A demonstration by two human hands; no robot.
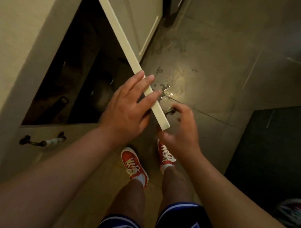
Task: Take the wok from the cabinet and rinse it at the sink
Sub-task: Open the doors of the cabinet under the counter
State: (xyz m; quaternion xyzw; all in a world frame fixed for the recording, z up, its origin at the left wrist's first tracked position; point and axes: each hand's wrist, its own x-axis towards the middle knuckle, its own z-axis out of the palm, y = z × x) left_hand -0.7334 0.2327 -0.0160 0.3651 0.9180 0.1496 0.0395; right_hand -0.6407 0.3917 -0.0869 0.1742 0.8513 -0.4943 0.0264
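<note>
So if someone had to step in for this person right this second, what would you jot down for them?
Left hand: open, fingers resting over the top edge of the cabinet door.
Right hand: curled at the door handle; grip unclear.
Door is swung open. Inside the cabinet it is dark: a rounded metal vessel and a long dark handle show, and either may be the wok.
Done: cabinet opened.
Left: find the wok, lift it out, carry it to the sink, which is out of view, and rinse it.

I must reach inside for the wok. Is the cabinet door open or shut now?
Open. The cabinet door stands swung out from the cabinet, whose dark inside shows. The left hand rests on its edge.
</note>
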